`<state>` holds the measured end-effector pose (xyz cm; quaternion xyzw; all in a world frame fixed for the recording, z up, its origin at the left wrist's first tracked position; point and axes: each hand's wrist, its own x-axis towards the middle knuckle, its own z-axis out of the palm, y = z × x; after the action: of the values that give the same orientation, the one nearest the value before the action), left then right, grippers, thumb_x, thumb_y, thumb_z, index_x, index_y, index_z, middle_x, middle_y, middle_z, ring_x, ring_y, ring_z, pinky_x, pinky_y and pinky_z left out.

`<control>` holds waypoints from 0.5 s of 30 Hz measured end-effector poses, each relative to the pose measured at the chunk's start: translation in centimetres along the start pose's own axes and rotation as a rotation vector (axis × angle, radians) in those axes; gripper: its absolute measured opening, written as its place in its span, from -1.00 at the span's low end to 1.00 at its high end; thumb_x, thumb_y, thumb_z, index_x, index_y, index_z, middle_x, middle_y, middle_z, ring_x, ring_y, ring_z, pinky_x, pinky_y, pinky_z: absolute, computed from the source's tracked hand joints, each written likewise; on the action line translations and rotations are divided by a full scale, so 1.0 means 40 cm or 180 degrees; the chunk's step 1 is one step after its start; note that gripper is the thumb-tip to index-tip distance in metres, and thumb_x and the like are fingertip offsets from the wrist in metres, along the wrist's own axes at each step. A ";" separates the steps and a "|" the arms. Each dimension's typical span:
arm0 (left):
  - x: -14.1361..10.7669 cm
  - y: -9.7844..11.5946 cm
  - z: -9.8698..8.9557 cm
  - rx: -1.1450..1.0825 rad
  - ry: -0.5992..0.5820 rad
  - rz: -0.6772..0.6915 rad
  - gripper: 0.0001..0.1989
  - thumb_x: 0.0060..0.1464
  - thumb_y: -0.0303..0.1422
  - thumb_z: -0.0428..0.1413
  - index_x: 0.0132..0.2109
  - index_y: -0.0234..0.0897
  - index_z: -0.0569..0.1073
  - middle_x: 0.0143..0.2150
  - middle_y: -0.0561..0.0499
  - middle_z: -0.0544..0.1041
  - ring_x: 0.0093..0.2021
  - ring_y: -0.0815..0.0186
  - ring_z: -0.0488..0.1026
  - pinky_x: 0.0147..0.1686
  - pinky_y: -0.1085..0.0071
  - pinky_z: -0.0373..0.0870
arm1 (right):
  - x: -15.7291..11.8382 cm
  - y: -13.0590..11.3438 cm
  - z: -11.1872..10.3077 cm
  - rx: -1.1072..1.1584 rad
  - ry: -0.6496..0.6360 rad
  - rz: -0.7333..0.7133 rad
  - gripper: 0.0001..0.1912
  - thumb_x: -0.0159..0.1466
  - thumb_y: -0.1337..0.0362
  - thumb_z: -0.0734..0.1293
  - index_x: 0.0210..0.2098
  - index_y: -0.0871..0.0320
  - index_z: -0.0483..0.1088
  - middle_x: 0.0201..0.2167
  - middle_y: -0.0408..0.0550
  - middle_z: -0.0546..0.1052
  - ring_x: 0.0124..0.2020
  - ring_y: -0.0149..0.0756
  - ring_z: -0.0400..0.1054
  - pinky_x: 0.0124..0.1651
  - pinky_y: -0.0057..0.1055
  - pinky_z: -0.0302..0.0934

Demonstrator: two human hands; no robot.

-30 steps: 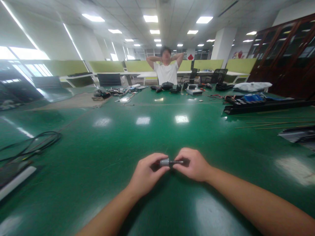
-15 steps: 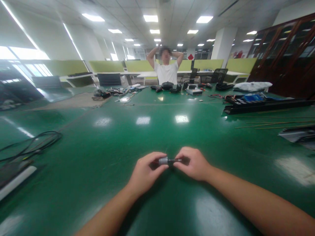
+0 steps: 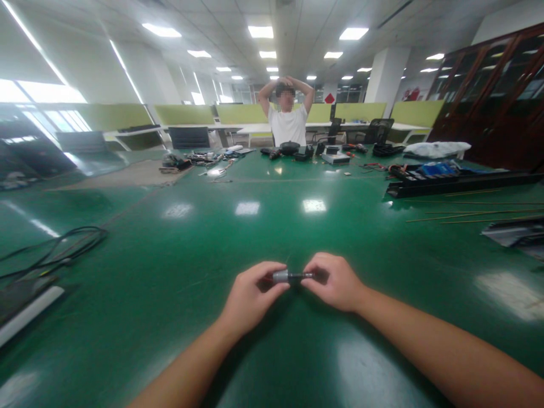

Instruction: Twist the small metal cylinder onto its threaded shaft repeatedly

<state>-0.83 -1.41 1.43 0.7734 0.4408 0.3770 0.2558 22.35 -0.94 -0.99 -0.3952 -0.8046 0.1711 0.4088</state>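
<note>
A small grey cylinder with a black section and a thin metallic tip lies level between my hands, above the green tabletop. My left hand is closed on its grey end, thumb below and fingers above. A bit of dark red shows inside that grip, too small to name. My right hand pinches the thin tip at the other end, its thumb and forefinger pressed around it. The black middle part stays visible between the two hands. Part of the cylinder is hidden by my fingers.
The green table is glossy. Black cables curl at the left. Thin rods and a long black channel lie on the right. Tools and electronic parts line the far side, where a person in a white shirt sits.
Slightly more of the black section shows between my hands, and my right fingers have shifted a little toward the tip. Across the table, the person's hands have moved onto the head.
</note>
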 end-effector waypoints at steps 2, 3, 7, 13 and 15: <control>0.000 -0.002 0.000 0.0009 0.0008 0.0021 -0.77 0.04 -0.35 0.26 -0.10 -0.21 0.57 -0.14 -0.03 0.61 -0.18 0.24 0.55 -0.16 0.37 0.52 | 0.000 -0.002 -0.001 -0.0007 0.0012 0.0016 -0.93 0.17 0.33 0.44 -0.34 0.14 0.48 -0.41 -0.09 0.52 -0.37 -0.28 0.38 -0.28 -0.37 0.23; 0.000 -0.003 0.000 0.0005 0.0009 0.0024 -0.77 0.04 -0.35 0.26 -0.10 -0.21 0.57 -0.14 -0.03 0.61 -0.18 0.24 0.55 -0.16 0.37 0.52 | 0.001 -0.002 -0.001 -0.0010 0.0016 0.0024 -0.93 0.16 0.33 0.44 -0.34 0.14 0.48 -0.41 -0.09 0.52 -0.37 -0.28 0.38 -0.28 -0.37 0.22; 0.001 -0.005 0.000 -0.0022 0.0013 -0.0012 -0.77 0.04 -0.36 0.27 -0.11 -0.20 0.57 -0.14 -0.01 0.61 -0.18 0.26 0.55 -0.15 0.38 0.51 | 0.000 -0.003 -0.003 -0.0010 0.0029 0.0067 -0.93 0.15 0.35 0.45 -0.35 0.15 0.48 -0.42 -0.10 0.51 -0.38 -0.29 0.37 -0.29 -0.38 0.21; 0.003 -0.003 0.000 -0.0029 0.0013 -0.0065 -0.76 0.04 -0.36 0.26 -0.10 -0.21 0.57 -0.14 -0.02 0.61 -0.19 0.26 0.55 -0.15 0.37 0.52 | 0.001 0.001 -0.004 -0.0042 0.0032 0.0067 -0.93 0.16 0.35 0.44 -0.35 0.14 0.47 -0.42 -0.10 0.50 -0.38 -0.29 0.37 -0.30 -0.38 0.21; 0.003 -0.002 0.000 -0.0048 0.0023 -0.0072 -0.76 0.04 -0.36 0.26 -0.10 -0.22 0.57 -0.14 -0.03 0.61 -0.19 0.25 0.56 -0.15 0.36 0.53 | 0.001 0.002 -0.003 -0.0066 0.0044 0.0056 -0.93 0.16 0.35 0.44 -0.34 0.14 0.47 -0.42 -0.10 0.50 -0.38 -0.28 0.36 -0.30 -0.38 0.21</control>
<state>-0.83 -1.27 1.39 0.7650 0.4476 0.3803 0.2642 22.47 -0.86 -0.93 -0.4077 -0.8000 0.1636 0.4087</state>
